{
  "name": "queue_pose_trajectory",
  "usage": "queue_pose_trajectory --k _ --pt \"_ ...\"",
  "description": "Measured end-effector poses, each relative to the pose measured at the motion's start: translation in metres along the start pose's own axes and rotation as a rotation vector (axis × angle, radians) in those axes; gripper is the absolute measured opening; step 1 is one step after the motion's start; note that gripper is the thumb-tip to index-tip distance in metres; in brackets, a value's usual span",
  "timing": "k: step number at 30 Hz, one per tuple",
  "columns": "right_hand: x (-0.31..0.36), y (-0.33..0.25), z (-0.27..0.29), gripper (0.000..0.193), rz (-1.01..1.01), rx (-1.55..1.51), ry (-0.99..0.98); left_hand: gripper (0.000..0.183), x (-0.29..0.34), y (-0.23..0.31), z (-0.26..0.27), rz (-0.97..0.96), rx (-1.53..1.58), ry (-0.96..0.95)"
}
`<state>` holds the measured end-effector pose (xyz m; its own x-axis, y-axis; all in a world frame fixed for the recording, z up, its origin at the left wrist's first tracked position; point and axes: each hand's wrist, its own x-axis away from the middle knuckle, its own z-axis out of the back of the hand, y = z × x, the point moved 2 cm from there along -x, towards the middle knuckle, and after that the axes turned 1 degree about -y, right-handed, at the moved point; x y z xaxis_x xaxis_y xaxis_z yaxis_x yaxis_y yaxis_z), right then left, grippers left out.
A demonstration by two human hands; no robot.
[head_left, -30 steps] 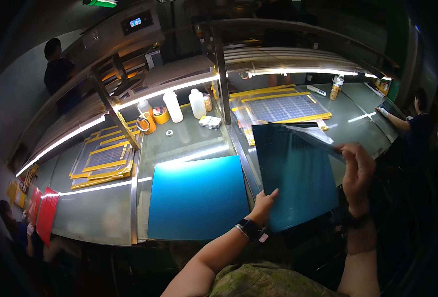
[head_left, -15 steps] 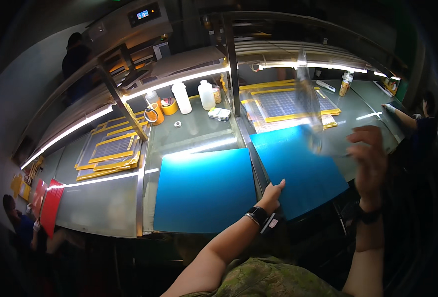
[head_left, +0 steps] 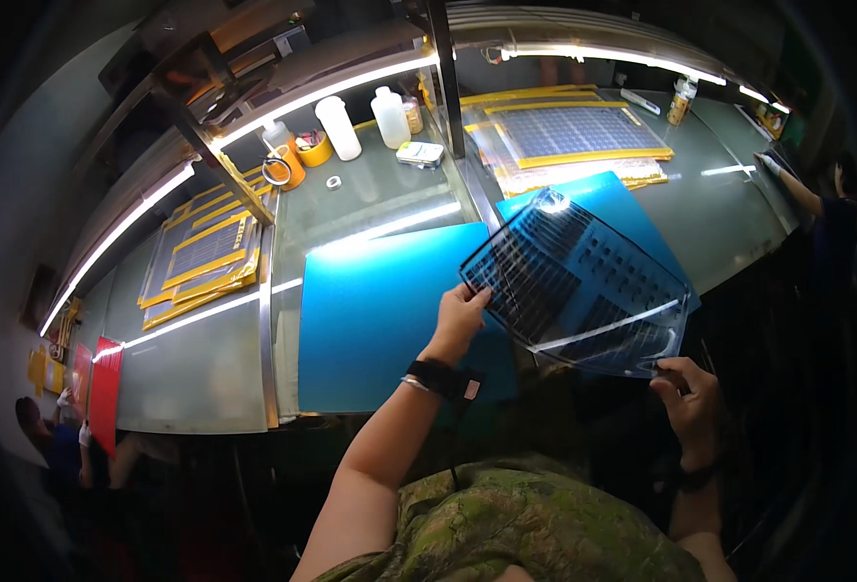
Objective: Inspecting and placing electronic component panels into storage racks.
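A clear film sheet [head_left: 584,281] printed with dark patterns is held tilted between my hands, over the right blue sheet [head_left: 598,194]. My left hand [head_left: 462,315] is closed on the film's left edge, thumb on top. Its lower right corner is pinched by my right hand [head_left: 688,393]. Another blue sheet [head_left: 380,330] lies flat on the glass-topped table, to the left of the film. The film and my left hand cover parts of the blue sheets.
Yellow-edged films lie in stacks at the back right [head_left: 574,131] and left [head_left: 206,247]. White bottles [head_left: 338,128], an orange tape roll [head_left: 313,148] and a spray can [head_left: 682,101] stand behind. A metal post [head_left: 443,78] rises mid-table. People work at both sides, one with a red sheet [head_left: 106,393].
The film has come down from upright to a tilt in front of me. My left hand has left the right blue sheet and taken the film's left edge. The view has shifted.
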<state>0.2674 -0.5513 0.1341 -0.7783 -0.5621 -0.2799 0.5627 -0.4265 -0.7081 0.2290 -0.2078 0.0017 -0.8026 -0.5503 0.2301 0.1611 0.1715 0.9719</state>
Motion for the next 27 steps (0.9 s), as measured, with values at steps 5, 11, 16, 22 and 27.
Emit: queue_pose_trajectory --k 5,11,16,22,27 --pt "0.017 0.043 -0.067 0.042 -0.472 -0.627 0.089 0.018 0.063 0.055 0.049 -0.116 0.037 0.109" --pt "0.007 0.023 -0.158 0.017 -0.504 -0.818 -0.255 0.012 0.150 0.010 0.190 -0.087 0.126 0.530" --pt "0.008 0.019 -0.193 0.014 -0.500 -0.733 -0.286 0.010 0.186 -0.025 0.223 -0.083 -0.020 0.599" --pt "0.002 0.010 -0.196 0.023 -0.323 -0.286 -0.261 0.011 0.192 -0.036 0.237 -0.060 -0.126 0.629" --pt "0.006 0.011 -0.198 0.024 -0.335 -0.244 -0.273 0.012 0.193 -0.039 0.239 -0.036 -0.110 0.642"
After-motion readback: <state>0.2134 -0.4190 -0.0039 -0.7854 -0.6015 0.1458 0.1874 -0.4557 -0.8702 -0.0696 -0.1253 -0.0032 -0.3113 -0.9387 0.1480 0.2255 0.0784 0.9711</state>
